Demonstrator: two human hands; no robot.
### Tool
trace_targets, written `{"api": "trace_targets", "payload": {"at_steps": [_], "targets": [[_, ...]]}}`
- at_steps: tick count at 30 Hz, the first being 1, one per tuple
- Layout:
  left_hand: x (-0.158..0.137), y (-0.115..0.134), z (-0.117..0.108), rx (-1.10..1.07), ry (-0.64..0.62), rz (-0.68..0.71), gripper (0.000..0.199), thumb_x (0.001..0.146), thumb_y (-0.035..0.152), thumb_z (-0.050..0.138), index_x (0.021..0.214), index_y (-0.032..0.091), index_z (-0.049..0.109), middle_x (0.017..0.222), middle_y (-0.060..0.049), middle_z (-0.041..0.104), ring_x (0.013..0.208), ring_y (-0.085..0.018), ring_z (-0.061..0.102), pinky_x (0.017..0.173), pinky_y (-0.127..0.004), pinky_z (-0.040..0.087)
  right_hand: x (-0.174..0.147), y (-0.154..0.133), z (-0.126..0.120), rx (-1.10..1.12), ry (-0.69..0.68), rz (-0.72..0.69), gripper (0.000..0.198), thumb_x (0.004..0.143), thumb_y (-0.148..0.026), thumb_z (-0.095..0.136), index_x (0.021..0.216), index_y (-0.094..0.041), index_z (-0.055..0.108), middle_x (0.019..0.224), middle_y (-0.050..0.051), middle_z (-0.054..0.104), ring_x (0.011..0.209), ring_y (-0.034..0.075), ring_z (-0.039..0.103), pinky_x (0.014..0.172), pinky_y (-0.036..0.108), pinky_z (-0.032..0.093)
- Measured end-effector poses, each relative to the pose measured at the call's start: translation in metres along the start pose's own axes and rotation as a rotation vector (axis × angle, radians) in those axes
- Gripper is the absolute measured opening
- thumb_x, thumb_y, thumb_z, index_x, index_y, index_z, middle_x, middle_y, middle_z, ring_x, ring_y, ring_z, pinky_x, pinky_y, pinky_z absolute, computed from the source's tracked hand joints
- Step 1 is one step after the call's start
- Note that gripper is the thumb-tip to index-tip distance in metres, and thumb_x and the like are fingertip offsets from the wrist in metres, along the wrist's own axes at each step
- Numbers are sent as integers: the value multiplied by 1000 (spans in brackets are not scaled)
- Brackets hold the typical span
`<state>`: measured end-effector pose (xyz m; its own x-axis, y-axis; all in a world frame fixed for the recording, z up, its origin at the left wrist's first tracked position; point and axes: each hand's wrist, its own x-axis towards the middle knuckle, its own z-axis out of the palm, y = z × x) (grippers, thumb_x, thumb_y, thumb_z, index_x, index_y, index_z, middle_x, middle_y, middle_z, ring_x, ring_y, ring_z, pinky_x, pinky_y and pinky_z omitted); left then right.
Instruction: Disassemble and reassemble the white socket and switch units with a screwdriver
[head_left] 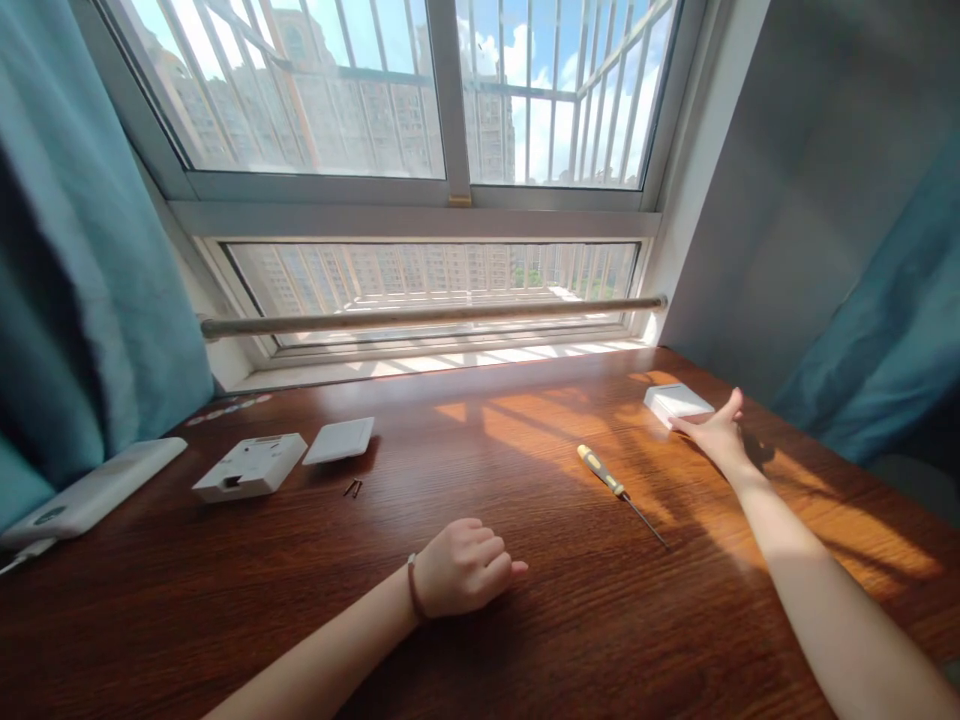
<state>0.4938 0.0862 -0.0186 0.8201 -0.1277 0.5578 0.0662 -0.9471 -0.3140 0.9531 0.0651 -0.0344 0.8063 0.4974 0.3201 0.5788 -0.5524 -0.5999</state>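
My left hand (466, 568) rests on the wooden table with its fingers curled in, and nothing shows in it. A dark band circles that wrist. At the far right, my right hand (718, 432) is at the near right corner of a white square box (675, 402). Its thumb lies against the box's near side, while the other fingers stretch up past the right side, apart from the thumb. The box sits flat on the table. Between the hands lies a screwdriver (602, 472) with a yellow and grey handle, its shaft pointing toward me.
Left on the table (420, 440) are a white square housing (251, 468), a white cover plate (340, 440) and a few small screws (353, 488). A white power bank (97, 490) with a cable lies at the far left, by a blue curtain (97, 250). A barred window stands behind.
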Motion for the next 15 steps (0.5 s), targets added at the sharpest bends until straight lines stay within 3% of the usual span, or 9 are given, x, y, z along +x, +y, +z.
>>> {"api": "trace_targets", "payload": {"at_steps": [2,6,11,15], "targets": [[0,0,0,6,-14,-3,32,87,21,50,57,18,39,49,5,45,44,-9,39,46,-27,26,2,4,4,-8,-65,46,131,44,-57,73,139,-8,-3,122,31,44,105,42,51,80,46,40],[-1,2,1,17,-36,2,31,87,22,50,58,18,39,49,5,45,45,-9,41,46,-27,26,2,3,7,-49,-65,47,123,49,-56,71,139,-13,0,112,26,54,99,39,56,77,47,40],[-1,2,1,27,-31,-12,33,88,24,49,57,18,39,48,5,45,44,-8,41,46,-25,26,-4,-6,-2,-4,3,42,121,48,-53,73,140,-12,5,109,27,55,94,39,58,70,43,42],[0,2,-1,34,-26,-105,33,88,23,48,56,18,41,49,4,47,44,-8,44,45,-24,31,-25,-37,-8,43,71,-69,109,57,-58,66,140,-14,10,113,27,53,100,39,56,73,43,41]]}}
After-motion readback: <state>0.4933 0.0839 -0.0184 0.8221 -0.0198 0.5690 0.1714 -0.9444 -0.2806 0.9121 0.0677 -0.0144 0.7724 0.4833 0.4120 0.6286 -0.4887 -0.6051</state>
